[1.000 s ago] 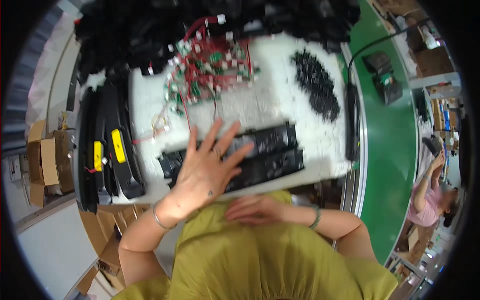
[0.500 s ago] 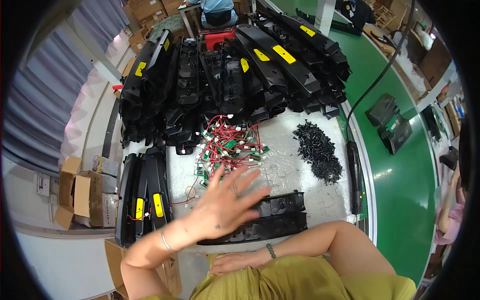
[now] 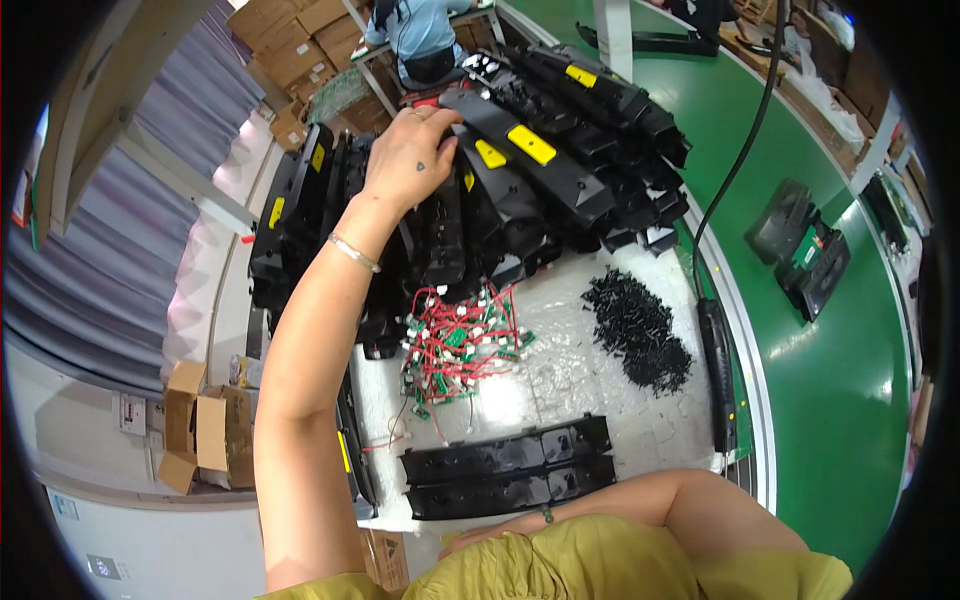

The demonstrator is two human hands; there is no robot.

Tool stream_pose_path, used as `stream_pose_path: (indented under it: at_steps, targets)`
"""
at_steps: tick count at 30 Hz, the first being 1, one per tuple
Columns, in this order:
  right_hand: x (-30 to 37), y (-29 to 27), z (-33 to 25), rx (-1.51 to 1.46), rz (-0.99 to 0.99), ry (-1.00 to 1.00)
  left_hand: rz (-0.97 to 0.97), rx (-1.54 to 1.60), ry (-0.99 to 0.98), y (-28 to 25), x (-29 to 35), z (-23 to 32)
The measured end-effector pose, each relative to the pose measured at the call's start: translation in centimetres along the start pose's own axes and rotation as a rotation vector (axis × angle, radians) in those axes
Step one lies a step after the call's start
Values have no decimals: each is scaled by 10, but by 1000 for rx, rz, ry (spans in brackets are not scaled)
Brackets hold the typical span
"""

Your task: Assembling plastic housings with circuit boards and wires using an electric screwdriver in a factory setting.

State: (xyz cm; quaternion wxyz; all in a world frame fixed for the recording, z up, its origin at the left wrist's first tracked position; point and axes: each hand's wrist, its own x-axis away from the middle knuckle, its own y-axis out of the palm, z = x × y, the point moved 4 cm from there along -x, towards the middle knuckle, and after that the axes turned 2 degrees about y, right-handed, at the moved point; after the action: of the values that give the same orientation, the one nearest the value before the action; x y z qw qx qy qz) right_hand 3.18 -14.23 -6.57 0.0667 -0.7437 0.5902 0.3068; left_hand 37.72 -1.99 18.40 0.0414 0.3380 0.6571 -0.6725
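Observation:
My left hand [image 3: 412, 158] reaches to the far side of the worktable, its bent fingers closed around the upper end of a long black plastic housing [image 3: 438, 235] in a large heap. Other housings in the heap, such as the one on its right [image 3: 575, 185], carry yellow labels. Close to my body, my right hand [image 3: 488, 532] rests low against my shirt, its fingers mostly hidden. Just beyond it, two black housing strips [image 3: 505, 452] lie side by side. Between them and the heap sits a tangle of red wires with small green circuit boards [image 3: 455, 345].
A pile of small black screws [image 3: 640, 335] lies on the right of the white work surface [image 3: 545, 375]. A black handheld tool [image 3: 716, 370] lies along the right edge, below a hanging cable [image 3: 745, 150]. An open carton [image 3: 212, 430] stands at left; a person [image 3: 415, 45] sits beyond the heap.
My left hand has moved away from above the wires and front strips, forward to the heap, and its spread fingers have closed. My right hand stays low. The view has shifted slightly.

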Motion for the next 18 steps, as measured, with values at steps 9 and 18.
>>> stream_pose_path:
  at_steps: [9, 18]
  targets:
    - [-5, -60, -20, 32, 17, 5, -20, -62, 201, 23, -89, 3]
    - [-4, -90, -19, -33, 64, 28, -276, -137, -426, 58, -126, -28]
